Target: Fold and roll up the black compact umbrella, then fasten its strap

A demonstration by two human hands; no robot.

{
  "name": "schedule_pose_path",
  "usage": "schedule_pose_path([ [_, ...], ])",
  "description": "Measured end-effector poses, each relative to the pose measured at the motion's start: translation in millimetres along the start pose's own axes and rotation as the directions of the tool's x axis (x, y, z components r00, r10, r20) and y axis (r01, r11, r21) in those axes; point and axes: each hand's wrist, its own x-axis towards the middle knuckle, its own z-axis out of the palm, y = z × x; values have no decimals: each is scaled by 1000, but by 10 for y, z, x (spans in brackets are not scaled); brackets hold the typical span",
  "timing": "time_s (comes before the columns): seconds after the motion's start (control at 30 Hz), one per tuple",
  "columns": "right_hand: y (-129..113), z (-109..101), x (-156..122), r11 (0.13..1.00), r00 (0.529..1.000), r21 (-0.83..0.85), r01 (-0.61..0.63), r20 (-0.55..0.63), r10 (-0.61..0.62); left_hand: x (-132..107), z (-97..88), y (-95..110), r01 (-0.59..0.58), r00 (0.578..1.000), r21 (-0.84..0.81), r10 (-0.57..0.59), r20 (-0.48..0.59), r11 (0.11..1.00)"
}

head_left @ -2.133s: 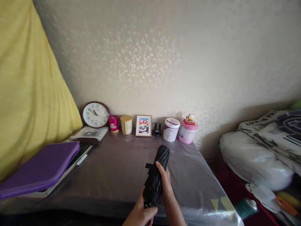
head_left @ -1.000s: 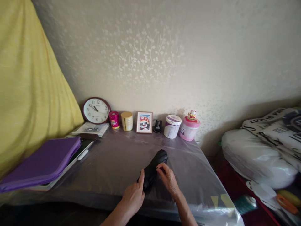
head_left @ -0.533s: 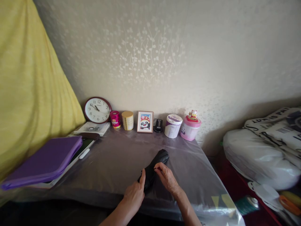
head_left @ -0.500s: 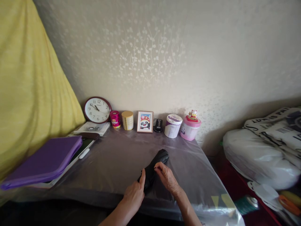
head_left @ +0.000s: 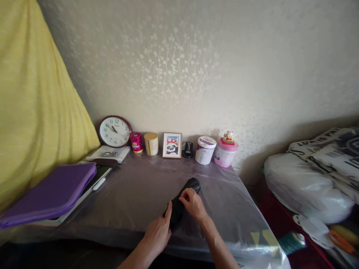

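Observation:
A folded black umbrella [head_left: 179, 211] lies slantwise on the plastic-covered table, its rounded end pointing away to the right. My left hand [head_left: 159, 231] is wrapped round its near part, one finger stretched along the side. Over the middle of the umbrella, my right hand [head_left: 193, 203] has its fingertips closed in a pinch at the black fabric. Whether a strap or a fold is between those fingertips is too small to tell.
Along the wall stand a clock [head_left: 114, 131], a pink tin [head_left: 136, 143], a yellow-lidded can [head_left: 151, 144], a picture frame [head_left: 172, 145], a small black device [head_left: 187, 150] and two tubs [head_left: 205, 151]. A purple folder [head_left: 50, 192] lies at left. Bags [head_left: 308, 186] sit right of the table.
My right hand has shifted slightly left and up across the umbrella, still pinching. My left hand keeps its hold, and the umbrella lies nearly unchanged.

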Motion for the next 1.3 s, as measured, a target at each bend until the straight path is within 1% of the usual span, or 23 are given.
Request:
schedule_pose_path([
  [0.07,-18,-13,-25,999,999,-18,33,-7,-33,-27,8,-51,-27,999,-43,26,-22,999],
  [0.13,-3,-37,-49,998,999,44,40,-32,-39,-80,4,-99,-43,998,-73,39,-56,996],
  [0.17,21,-50,-59,994,999,109,13,-50,-7,-112,0,-121,-43,997,-76,37,-72,996],
  [0.2,56,-62,-69,980,996,194,-40,-64,53,-145,-3,-143,-41,995,-75,34,-89,996],
  [0.23,98,-73,-80,950,988,291,-109,-69,135,-176,-3,-162,-41,994,-76,32,-107,996],
  [0.27,143,-83,-94,902,972,390,-184,-63,226,-205,0,-179,-40,992,-77,31,-124,996],
  [0.33,223,-99,-127,781,925,546,-304,-28,379,-247,18,-199,-49,986,-79,36,-161,996],
  [0.4,269,-106,-165,693,894,629,-352,5,449,-268,44,-195,-59,980,-80,43,-194,995],
  [0.43,276,-106,-182,668,886,652,-359,15,463,-271,57,-183,-60,977,-83,42,-208,995],
  [0.5,262,-98,-205,648,888,675,-352,22,459,-267,78,-144,-57,972,-91,35,-232,994],
  [0.6,192,-66,-213,667,909,674,-317,15,417,-248,102,-76,-46,965,-83,23,-263,995],
  [0.73,61,-6,-207,760,941,589,-275,2,339,-222,151,-24,-56,954,-41,41,-297,998],
  [0.87,-31,62,-211,872,968,432,-229,6,251,-209,217,-21,-51,944,20,55,-325,999],
  [0.93,-47,90,-209,935,983,316,-163,-32,182,-209,246,-26,-48,937,39,59,-345,998],
  [1.0,-54,108,-202,977,991,187,-99,-74,115,-212,268,-30,-51,929,51,66,-365,997],
  [1.07,-67,112,-191,993,993,92,-73,-89,81,-215,279,-31,-50,922,59,69,-382,997],
  [1.13,-84,110,-182,997,994,46,-68,-80,71,-217,279,-28,-49,917,64,70,-394,997],
  [1.3,-91,116,-185,996,993,45,-75,-90,79,-217,259,-10,-39,911,62,61,-408,997],
])
